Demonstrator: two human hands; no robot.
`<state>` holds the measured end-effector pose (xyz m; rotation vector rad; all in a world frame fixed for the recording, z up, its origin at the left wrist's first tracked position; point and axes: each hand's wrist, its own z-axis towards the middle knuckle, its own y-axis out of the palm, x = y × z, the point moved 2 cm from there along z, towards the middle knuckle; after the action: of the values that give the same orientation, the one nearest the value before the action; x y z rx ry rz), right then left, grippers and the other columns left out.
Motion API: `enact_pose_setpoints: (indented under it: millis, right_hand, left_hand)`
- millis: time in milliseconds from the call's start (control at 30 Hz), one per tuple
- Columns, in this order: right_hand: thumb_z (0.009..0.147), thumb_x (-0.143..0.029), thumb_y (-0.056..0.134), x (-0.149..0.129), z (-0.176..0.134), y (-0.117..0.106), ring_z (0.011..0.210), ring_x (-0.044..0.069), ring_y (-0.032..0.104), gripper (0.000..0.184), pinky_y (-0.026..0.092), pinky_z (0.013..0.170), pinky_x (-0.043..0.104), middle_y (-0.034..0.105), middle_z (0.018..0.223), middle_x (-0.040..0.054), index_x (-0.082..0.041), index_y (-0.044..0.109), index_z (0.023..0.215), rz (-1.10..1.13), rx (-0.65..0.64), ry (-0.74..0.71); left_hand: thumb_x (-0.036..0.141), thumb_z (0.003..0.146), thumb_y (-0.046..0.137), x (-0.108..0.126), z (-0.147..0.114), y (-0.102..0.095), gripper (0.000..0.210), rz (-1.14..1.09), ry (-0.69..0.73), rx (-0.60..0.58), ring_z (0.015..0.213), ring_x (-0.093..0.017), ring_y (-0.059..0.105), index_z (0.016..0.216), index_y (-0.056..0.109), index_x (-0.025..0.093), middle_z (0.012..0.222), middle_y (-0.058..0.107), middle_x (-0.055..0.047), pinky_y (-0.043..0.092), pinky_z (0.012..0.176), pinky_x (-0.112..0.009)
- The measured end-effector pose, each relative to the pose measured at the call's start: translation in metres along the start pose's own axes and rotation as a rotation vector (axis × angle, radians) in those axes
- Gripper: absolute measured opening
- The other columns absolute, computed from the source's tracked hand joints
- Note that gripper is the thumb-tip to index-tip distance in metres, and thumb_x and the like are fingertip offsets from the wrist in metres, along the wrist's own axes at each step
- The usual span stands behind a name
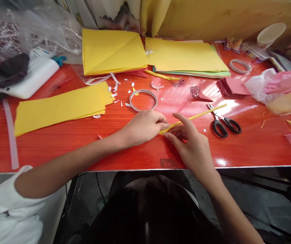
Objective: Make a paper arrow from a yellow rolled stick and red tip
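Over the red table, my left hand (148, 126) pinches the near end of a thin yellow paper stick (198, 116), rolled narrow and slanting up to the right. My right hand (192, 139) grips the same end from the other side, its thumb and fingertips on the paper and its index finger raised. Just beyond my left hand lies a roll of tape (156, 102). Black-handled scissors (221, 122) rest to the right of my right hand, near the stick's far end. The paper between my fingertips is partly hidden.
Yellow strips (61, 106) lie stacked at the left. Two stacks of yellow sheets (115, 51) stand at the back. White paper scraps (115, 81) are scattered between. Another tape roll (240, 66), a paper cup (270, 35) and pink paper (285, 81) are at the right. The table edge (140, 169) runs in front.
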<state>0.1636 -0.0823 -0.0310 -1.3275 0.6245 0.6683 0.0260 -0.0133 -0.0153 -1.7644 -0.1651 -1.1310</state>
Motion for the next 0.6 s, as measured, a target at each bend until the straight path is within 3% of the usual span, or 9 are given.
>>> enact_pose_setpoints:
  millis: [233, 433, 500, 600]
  right_hand:
    - [0.083, -0.026, 0.053, 0.008, -0.006, -0.004, 0.069, 0.016, 0.065, 0.057, 0.053, 0.072, 0.034, 0.068, 0.094, 0.0032, -0.026, 0.032, 0.136, 0.225, -0.03, 0.102]
    - [0.082, -0.029, 0.055, 0.009, -0.006, -0.007, 0.061, 0.016, 0.064, 0.08, 0.055, 0.063, 0.036, 0.063, 0.109, 0.0075, -0.034, 0.005, 0.144, 0.329, -0.022, 0.126]
    - [0.08, -0.029, 0.058, 0.008, -0.007, -0.008, 0.061, 0.015, 0.064, 0.082, 0.055, 0.061, 0.034, 0.06, 0.114, 0.0087, -0.034, 0.006, 0.143, 0.359, -0.002, 0.129]
    - [0.082, -0.029, 0.055, 0.008, -0.012, -0.013, 0.059, 0.011, 0.061, 0.062, 0.053, 0.054, 0.028, 0.055, 0.12, 0.0075, -0.035, 0.022, 0.134, 0.448, 0.163, 0.125]
  left_hand:
    - [0.027, 0.08, 0.049, -0.001, 0.002, -0.002, 0.022, -0.121, -0.03, -0.024, 0.066, -0.011, 0.054, 0.074, 0.065, 0.014, 0.069, 0.063, 0.0, 0.037, 0.057, -0.022]
    - [0.026, 0.08, 0.051, 0.001, 0.002, -0.005, 0.021, -0.174, -0.05, -0.034, 0.066, -0.01, 0.055, 0.076, 0.066, 0.012, 0.072, 0.064, -0.002, 0.038, 0.058, -0.022]
    - [0.026, 0.081, 0.051, 0.002, 0.003, -0.006, 0.021, -0.182, -0.053, -0.036, 0.066, -0.01, 0.055, 0.076, 0.066, 0.011, 0.072, 0.064, -0.002, 0.039, 0.058, -0.021]
    - [0.025, 0.081, 0.051, 0.003, 0.003, -0.006, 0.021, -0.193, -0.045, -0.042, 0.063, -0.009, 0.054, 0.077, 0.066, 0.011, 0.07, 0.063, -0.002, 0.038, 0.057, -0.021]
